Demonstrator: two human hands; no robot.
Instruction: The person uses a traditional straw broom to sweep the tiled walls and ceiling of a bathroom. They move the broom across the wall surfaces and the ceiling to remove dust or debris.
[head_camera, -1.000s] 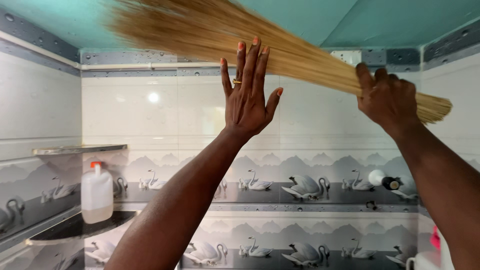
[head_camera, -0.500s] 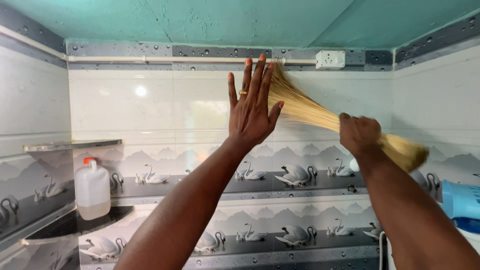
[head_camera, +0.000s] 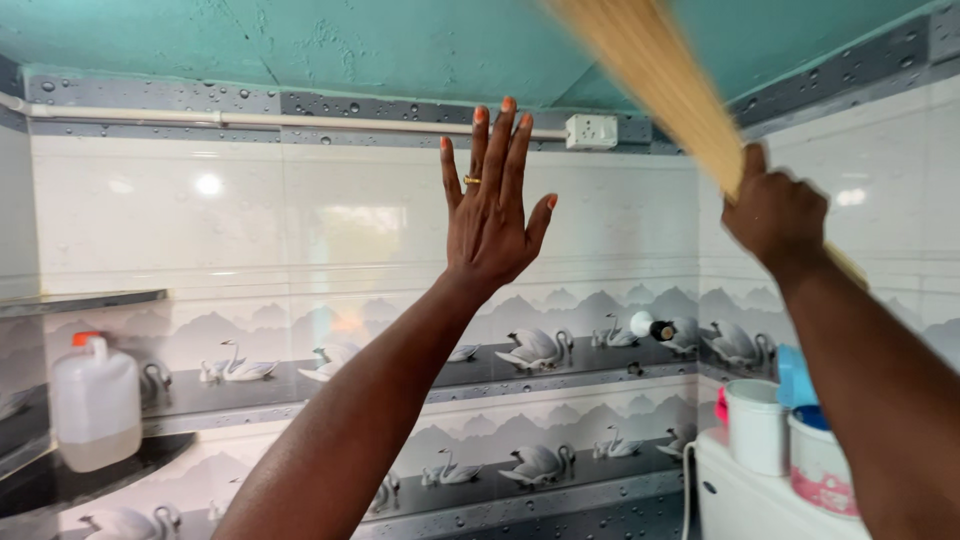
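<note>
My right hand is closed in a tight grip around the neck of a straw broom, seen from the back of the hand at the right of the view. The broom's pale bristles fan up and to the left from that fist, reaching the top edge of the picture in front of the green ceiling; they are blurred. A short stub of the broom's bound end pokes out below and to the right of the fist.

My left hand is raised in the middle of the view, open and flat, fingers spread and pointing up, holding nothing. A gold ring sits on one finger, and the nails are painted orange. I cannot tell whether the palm touches the wall behind it.

Behind both hands is a white tiled wall, with bands of swan pictures lower down. A white pipe runs along the top of the wall to a white socket near the corner.

At lower left, a white plastic jug with an orange cap stands on a dark corner shelf. At lower right, a white cup and a second tub stand on a white tank, with a blue thing just behind them.
</note>
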